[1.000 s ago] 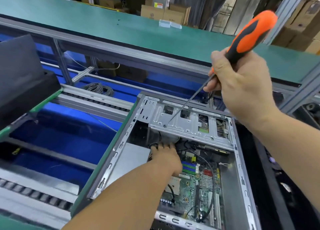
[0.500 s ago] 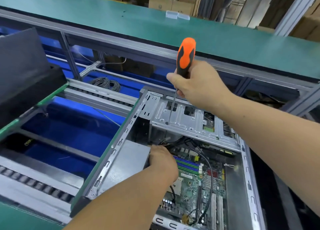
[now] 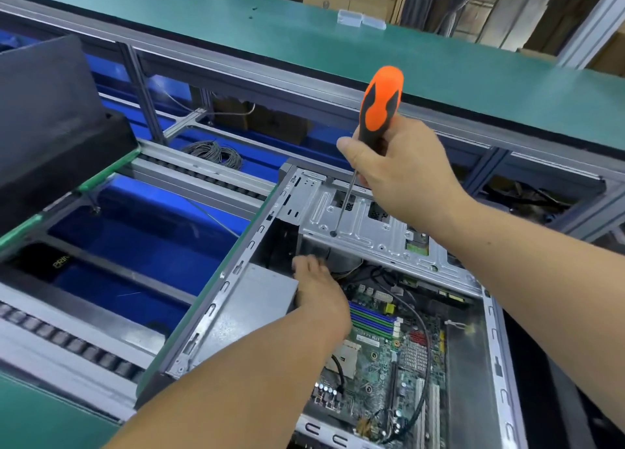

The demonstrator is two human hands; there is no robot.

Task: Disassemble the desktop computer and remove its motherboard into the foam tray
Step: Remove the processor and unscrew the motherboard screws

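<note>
Since the cage blocks the board, my right hand grips the driver upright, tip on the cage's near-left screw. Left hand reaches just under the cage; its grip I can't tell. Board sits below the cage, in the case.
</note>
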